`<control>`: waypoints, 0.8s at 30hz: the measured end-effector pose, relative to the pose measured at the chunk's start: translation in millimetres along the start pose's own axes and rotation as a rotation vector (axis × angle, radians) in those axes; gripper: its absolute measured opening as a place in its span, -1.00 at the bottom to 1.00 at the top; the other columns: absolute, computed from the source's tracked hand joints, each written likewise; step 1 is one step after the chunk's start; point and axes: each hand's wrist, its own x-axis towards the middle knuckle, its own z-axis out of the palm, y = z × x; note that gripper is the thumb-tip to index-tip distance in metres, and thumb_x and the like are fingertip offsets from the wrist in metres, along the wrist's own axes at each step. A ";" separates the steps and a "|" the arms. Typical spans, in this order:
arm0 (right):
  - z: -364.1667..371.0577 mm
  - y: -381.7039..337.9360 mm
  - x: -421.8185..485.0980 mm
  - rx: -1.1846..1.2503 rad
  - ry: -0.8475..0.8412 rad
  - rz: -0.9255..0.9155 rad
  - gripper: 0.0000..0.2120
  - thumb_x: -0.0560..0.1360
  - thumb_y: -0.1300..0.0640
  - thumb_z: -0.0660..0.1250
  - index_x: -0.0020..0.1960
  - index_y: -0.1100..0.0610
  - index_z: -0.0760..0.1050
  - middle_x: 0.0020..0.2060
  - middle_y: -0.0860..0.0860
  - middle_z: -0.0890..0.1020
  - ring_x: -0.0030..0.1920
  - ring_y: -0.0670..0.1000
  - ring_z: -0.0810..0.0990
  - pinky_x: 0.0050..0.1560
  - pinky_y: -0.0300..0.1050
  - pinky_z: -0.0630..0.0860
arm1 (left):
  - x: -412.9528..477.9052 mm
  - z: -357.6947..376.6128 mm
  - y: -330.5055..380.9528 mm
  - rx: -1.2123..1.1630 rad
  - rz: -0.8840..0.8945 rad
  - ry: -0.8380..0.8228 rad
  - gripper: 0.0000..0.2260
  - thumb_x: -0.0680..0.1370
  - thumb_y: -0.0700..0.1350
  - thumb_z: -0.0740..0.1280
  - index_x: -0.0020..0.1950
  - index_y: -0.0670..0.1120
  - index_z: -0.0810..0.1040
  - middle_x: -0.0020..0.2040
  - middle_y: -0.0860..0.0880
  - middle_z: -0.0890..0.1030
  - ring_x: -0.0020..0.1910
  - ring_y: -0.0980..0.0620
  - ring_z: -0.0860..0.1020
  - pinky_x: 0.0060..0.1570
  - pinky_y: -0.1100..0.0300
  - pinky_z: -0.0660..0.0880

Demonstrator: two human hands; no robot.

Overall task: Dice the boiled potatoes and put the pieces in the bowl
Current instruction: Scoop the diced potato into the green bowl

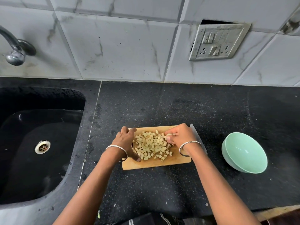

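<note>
A: Dice (152, 146), where are they?

B: Heaped in the middle of the board (162, 162), which lies toward the front edge of the bench (162, 103). Both hands flank the heap.

A: Left hand (125, 140)?

B: Cupped against the heap's left side. The fingers are loosely curved, and the thumb (138, 159) tip is down near the board's front left corner. It grips nothing I can see.

A: Right hand (180, 135)?

B: At the heap's right side, fingers curled in, pinching a few dice at their tips.

A: Knife (194, 128)?

B: Flat on the bench, just beside the board's right edge, tip toward the wall. The right wrist hides part of it.

A: Bowl (243, 153)?

B: Green, on the bench right of the board and apart from it. It is tilted, with its mouth turned toward the front edge.

A: Anything else?

B: Sink (40, 159) set in the bench's left end, tap (14, 51) over its back corner.
</note>
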 end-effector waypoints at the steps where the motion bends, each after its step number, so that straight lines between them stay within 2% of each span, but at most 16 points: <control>1: 0.7 -0.1 1.1 0.054 0.018 0.013 -0.81 0.39 0.37 0.51 -0.03 0.17 0.70 -0.07 0.15 0.71 -0.15 0.02 0.72 -0.06 -0.07 0.67 | 0.4 2.5 1.5 0.005 0.000 0.019 0.07 0.12 0.08 0.66 0.50 -0.05 0.17 0.34 -0.10 0.26 0.34 -0.16 0.34 0.32 0.00 0.36; 7: 10.0 5.3 0.1 0.156 0.069 0.042 -0.80 0.25 0.38 0.61 -0.16 0.25 0.68 -0.18 0.16 0.70 -0.28 0.04 0.72 -0.21 -0.07 0.67 | 2.3 7.3 8.9 -0.058 0.027 0.101 -0.18 0.19 0.00 0.65 0.36 -0.05 0.35 0.26 -0.06 0.35 0.23 -0.07 0.43 0.20 0.07 0.45; 12: 8.7 3.4 0.0 0.011 0.148 -0.045 -0.72 0.15 0.11 0.70 -0.27 0.09 0.64 -0.36 -0.01 0.68 -0.37 -0.15 0.64 -0.36 -0.29 0.55 | 6.1 10.6 17.0 -0.120 0.037 0.147 -0.34 0.24 -0.02 0.63 0.27 -0.03 0.47 0.19 -0.03 0.46 0.14 -0.03 0.48 0.14 0.12 0.47; 15: 8.7 1.5 -1.1 0.088 0.099 -0.118 -0.86 0.33 0.20 0.59 -0.14 0.15 0.70 -0.23 0.10 0.72 -0.31 -0.09 0.69 -0.23 -0.18 0.65 | 9.3 10.8 22.2 -0.187 0.052 0.185 -0.43 0.25 -0.03 0.63 0.20 -0.02 0.53 0.12 -0.02 0.51 -0.01 0.03 0.51 0.04 0.16 0.51; 18: 7.8 3.2 -1.7 0.027 0.111 -0.162 -0.88 0.46 0.21 0.49 -0.01 0.08 0.70 -0.15 0.00 0.73 -0.20 -0.11 0.70 -0.06 -0.09 0.66 | 11.3 11.0 24.5 -0.233 0.077 0.205 -0.48 0.25 -0.04 0.63 0.15 -0.02 0.55 0.07 0.00 0.54 -0.09 0.06 0.53 -0.01 0.18 0.54; 21: 6.2 3.0 -5.3 -0.024 0.093 -0.194 -0.85 0.43 0.15 0.51 -0.03 -0.03 0.68 -0.20 -0.11 0.72 -0.13 -0.18 0.67 0.05 -0.10 0.61 | 11.5 11.5 24.0 -0.261 0.103 0.213 -0.51 0.28 0.00 0.61 0.15 0.00 0.55 0.04 0.03 0.54 -0.10 0.06 0.55 -0.04 0.17 0.54; 24: 6.7 0.7 -10.4 -0.009 0.141 -0.237 -0.78 0.31 0.07 0.61 -0.16 0.03 0.59 -0.32 -0.12 0.70 -0.22 -0.20 0.65 -0.07 -0.16 0.57 | 10.1 11.6 24.1 -0.269 0.128 0.271 -0.61 0.34 0.01 0.57 0.12 0.02 0.58 0.01 0.05 0.55 -0.14 0.08 0.55 -0.06 0.14 0.53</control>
